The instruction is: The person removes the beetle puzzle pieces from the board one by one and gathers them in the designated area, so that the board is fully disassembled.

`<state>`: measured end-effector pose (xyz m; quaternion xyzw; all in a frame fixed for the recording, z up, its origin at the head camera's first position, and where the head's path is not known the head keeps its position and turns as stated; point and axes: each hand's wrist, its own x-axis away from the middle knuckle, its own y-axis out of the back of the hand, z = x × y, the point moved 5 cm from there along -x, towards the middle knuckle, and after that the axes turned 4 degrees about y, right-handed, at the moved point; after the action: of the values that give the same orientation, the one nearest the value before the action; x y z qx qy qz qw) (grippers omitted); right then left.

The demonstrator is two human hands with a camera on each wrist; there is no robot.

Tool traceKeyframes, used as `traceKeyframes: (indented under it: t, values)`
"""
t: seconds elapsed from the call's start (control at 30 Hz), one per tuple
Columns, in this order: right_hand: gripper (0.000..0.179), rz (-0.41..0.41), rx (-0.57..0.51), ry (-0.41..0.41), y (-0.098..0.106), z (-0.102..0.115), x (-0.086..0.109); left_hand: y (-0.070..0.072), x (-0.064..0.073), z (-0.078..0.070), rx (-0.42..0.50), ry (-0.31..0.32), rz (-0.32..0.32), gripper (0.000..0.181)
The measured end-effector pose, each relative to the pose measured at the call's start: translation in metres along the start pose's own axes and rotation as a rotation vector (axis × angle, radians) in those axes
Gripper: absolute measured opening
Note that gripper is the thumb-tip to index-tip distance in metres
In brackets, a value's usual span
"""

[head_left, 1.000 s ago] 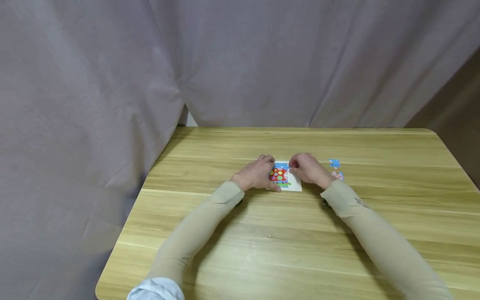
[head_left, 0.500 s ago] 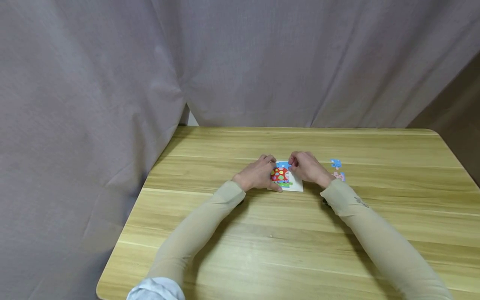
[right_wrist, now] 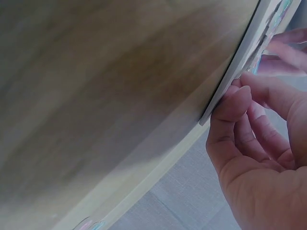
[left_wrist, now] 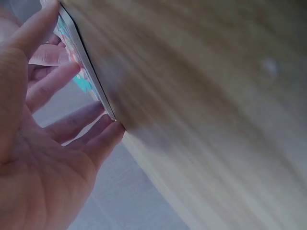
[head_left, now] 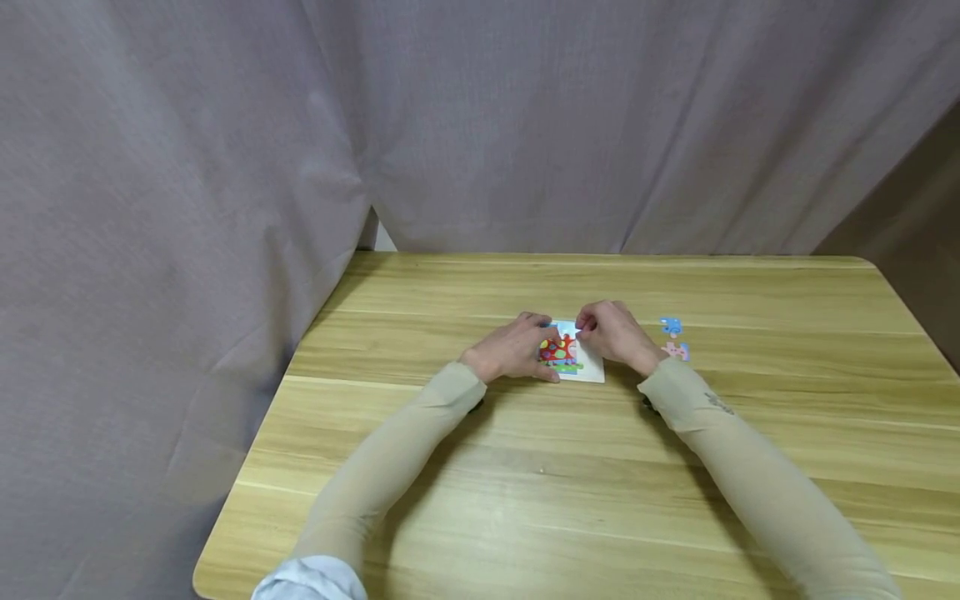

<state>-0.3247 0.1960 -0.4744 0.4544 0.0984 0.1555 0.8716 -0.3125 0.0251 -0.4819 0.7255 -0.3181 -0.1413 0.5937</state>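
A white puzzle board (head_left: 592, 371), partly filled with a red spotted picture (head_left: 556, 352) on blue and green, lies flat on the table. My left hand (head_left: 516, 346) spans its left side, holding it with the thumb at the near edge and fingers at the far edge. The left index finger reaches in over the picture. At the board's upper right, my right hand (head_left: 613, 333) pinches with thumb and index finger at a pale blue puzzle piece (head_left: 566, 327). That piece is partly covered by the fingertips. In the right wrist view, the right thumb (right_wrist: 240, 100) is right at the board's rim.
Two loose puzzle pieces lie right of the right hand: a blue one (head_left: 671, 325) and a pink and blue one (head_left: 675, 351). The wooden table (head_left: 510, 475) backs onto a grey curtain (head_left: 510, 125).
My left index finger has moved inward over the picture. The blue area at the top of the picture now looks paler beside my right fingertips, which have shifted slightly away from me.
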Motion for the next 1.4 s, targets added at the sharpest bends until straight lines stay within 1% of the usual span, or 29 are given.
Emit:
traceKeyframes:
  t: [0.1,0.23,0.37,0.57,0.77,0.87,0.97,1.13,1.23,1.4]
  values:
    - [0.008,-0.007,0.004,0.002,0.002,0.000,0.000,0.000,0.001,0.001,0.012,-0.001,0.011,0.062]
    - [0.008,-0.014,-0.006,0.003,0.003,0.000,0.002,0.001,0.002,0.001,0.021,-0.006,0.014,0.060]
    - [0.007,-0.029,-0.011,0.010,0.003,-0.001,0.003,0.000,0.002,0.001,0.035,-0.009,0.011,0.062]
    - [0.005,-0.051,-0.017,0.001,0.011,-0.006,0.010,0.000,0.000,0.000,0.027,0.009,0.004,0.078]
    - [0.006,-0.072,0.005,-0.019,0.024,-0.015,0.019,0.001,-0.002,0.000,0.000,0.058,0.012,0.098]
    - [0.007,-0.085,0.012,-0.026,0.031,-0.021,0.025,0.001,-0.002,0.000,0.001,0.083,0.015,0.104]
    - [0.008,-0.082,0.016,-0.042,0.038,-0.028,0.029,0.001,-0.001,0.001,0.005,0.094,0.016,0.102]
    - [0.011,-0.073,0.023,-0.070,0.048,-0.042,0.037,0.002,-0.001,0.001,0.007,0.095,0.017,0.097]
    - [0.010,-0.087,0.027,-0.075,0.053,-0.050,0.040,0.001,-0.001,0.001,0.008,0.093,0.017,0.097]
    - [0.012,-0.064,0.006,-0.112,0.060,-0.062,0.044,0.001,-0.002,0.001,-0.002,0.088,0.017,0.098]
